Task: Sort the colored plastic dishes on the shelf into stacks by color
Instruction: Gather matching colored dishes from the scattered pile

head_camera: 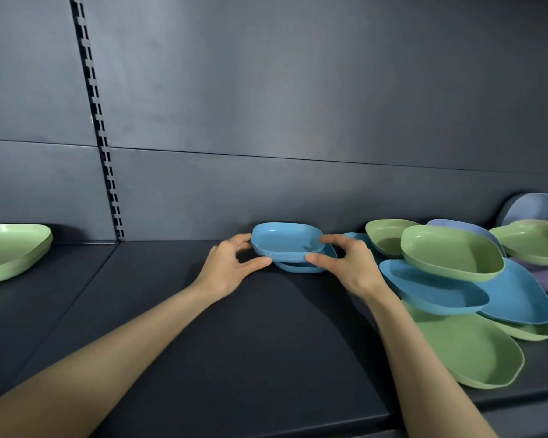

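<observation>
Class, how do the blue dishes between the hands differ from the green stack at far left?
The blue dishes are held by the left hand and right hand; the green stack stands untouched. The blue dishes sit unevenly, the lowest offset; the green stack looks neatly nested. Both are single-colour stacks.

Two bare forearms reached forward from the bottom edge. The left forearm (108,352) rose from the lower-left corner and the right forearm (424,358) from the lower right, drawing closer together toward the middle. The left hand (231,263) and the right hand (345,263) faced each other, palms turned inward. Each hand had its thumb nearer and its fingers curled farther back, pinching opposite sides of a blue dish (285,238).
</observation>
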